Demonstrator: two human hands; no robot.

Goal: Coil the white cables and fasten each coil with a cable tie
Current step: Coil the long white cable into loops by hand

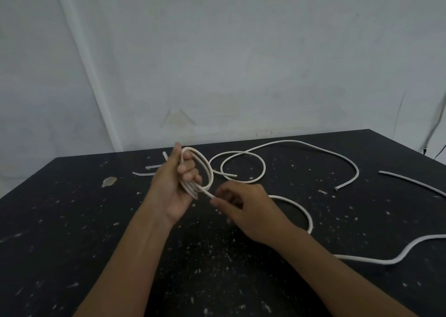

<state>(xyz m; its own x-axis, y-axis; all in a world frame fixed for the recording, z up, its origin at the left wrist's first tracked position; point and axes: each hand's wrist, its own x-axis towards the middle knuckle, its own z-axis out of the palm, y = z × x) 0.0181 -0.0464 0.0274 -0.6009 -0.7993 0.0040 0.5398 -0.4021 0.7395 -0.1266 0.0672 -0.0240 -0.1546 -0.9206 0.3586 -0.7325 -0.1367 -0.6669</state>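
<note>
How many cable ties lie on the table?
3 short white cable ties on the table, just behind the left hand; that hand may hide more.

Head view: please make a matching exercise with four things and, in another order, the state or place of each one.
Things:
1. left hand
2. right hand
3. loose cable
4. cable ties

States:
A. lie flat on the table, behind the left hand
B. pinches the cable near the coil
C. holds the coil upright
D. lies in a loop on the table, untouched

Pairs: 1-C, 2-B, 3-D, 4-A
</note>
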